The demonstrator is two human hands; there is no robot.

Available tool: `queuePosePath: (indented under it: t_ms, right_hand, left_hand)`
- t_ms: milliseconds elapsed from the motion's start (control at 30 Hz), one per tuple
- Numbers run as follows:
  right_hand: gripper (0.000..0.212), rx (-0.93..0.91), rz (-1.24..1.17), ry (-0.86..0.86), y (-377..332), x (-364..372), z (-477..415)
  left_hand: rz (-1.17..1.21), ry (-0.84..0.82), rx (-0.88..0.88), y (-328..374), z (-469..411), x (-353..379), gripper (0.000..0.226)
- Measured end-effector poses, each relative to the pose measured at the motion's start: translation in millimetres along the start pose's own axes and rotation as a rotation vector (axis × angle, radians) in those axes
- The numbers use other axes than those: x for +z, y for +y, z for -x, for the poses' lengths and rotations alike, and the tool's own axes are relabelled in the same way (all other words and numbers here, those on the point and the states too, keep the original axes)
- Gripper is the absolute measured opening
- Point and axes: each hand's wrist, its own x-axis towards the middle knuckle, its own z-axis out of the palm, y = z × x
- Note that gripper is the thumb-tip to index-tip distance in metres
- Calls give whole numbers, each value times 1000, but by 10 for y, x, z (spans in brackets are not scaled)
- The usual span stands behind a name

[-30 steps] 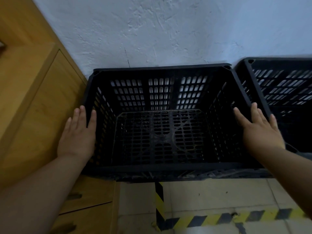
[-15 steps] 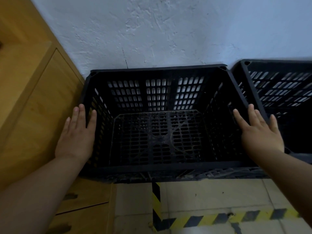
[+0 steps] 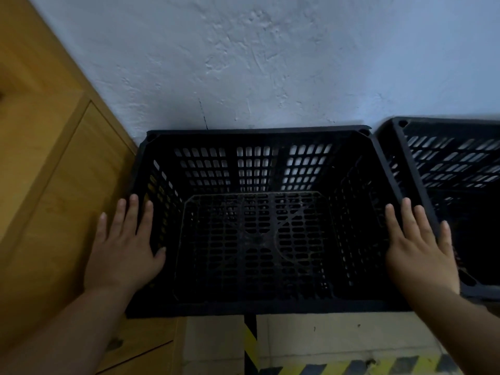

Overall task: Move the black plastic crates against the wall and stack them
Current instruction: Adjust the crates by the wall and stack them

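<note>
An empty black slotted crate [image 3: 254, 311] stands in front of me, its back rim against the white wall. My left hand [image 3: 123, 249] lies flat on its left rim, fingers stretched out, thumb just inside the crate. My right hand [image 3: 422, 247] lies flat on the right rim in the same way. Neither hand grips the crate. A second black crate [image 3: 443, 158] sits right beside the first on the right, also at the wall, cut off by the frame edge.
A wooden cabinet [image 3: 54, 190] stands close against the crate's left side. The white plaster wall [image 3: 270, 63] is behind both crates. Below the crate's front edge, the pale tiled floor [image 3: 338, 336] carries yellow-and-black hazard tape [image 3: 250, 342].
The crate's front edge has dropped level and the layer seen under it before is hidden. Both hands stay flat on the side rims.
</note>
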Motion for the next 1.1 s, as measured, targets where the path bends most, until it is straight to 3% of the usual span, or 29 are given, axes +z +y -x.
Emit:
queuePosePath:
  t_ms: [500,667,1100]
  right_hand:
    - [65,38,-19,102,30,155,16]
    - [60,35,-16,252,71,306,-4]
    - [70,54,10,237,69,332,-61]
  left_hand:
    - [38,8,15,-64,-71,60,86]
    - [19,7,22,-83,-89,100,87]
    - [39,37,16,-72,-85,126,87]
